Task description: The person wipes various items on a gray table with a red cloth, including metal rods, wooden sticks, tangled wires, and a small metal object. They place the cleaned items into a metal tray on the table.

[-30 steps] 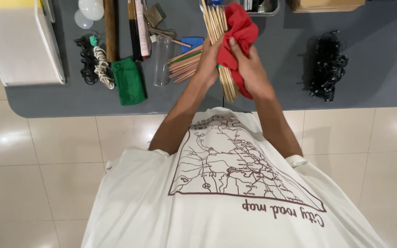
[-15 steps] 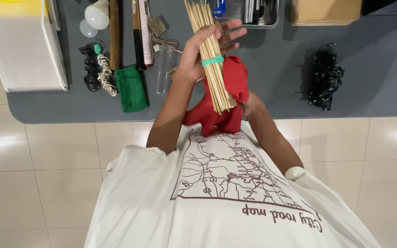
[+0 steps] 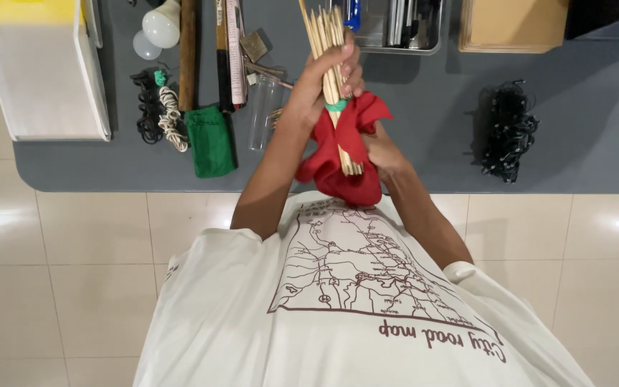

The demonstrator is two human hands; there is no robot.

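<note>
My left hand (image 3: 324, 80) is closed around a bundle of thin wooden sticks (image 3: 332, 64) bound by a green band, held upright above the grey table (image 3: 424, 122). My right hand (image 3: 383, 154) grips a red cloth (image 3: 345, 183) that wraps the lower end of the sticks. The stick ends poke out over the cloth. Both hands are close together in front of my chest, at the table's near edge.
On the table lie a green pouch (image 3: 210, 141), a clear glass (image 3: 265, 113), coiled cords (image 3: 159, 111), bulbs (image 3: 160, 25), long wooden tools (image 3: 188, 54), a white box (image 3: 41, 72), a metal tray (image 3: 402, 25), a cardboard box (image 3: 514, 25) and a black tangle of ties (image 3: 503, 129).
The stick bundle has been lifted off the table and stood upright. The red cloth has slid from the upper part of the sticks down to their lower end.
</note>
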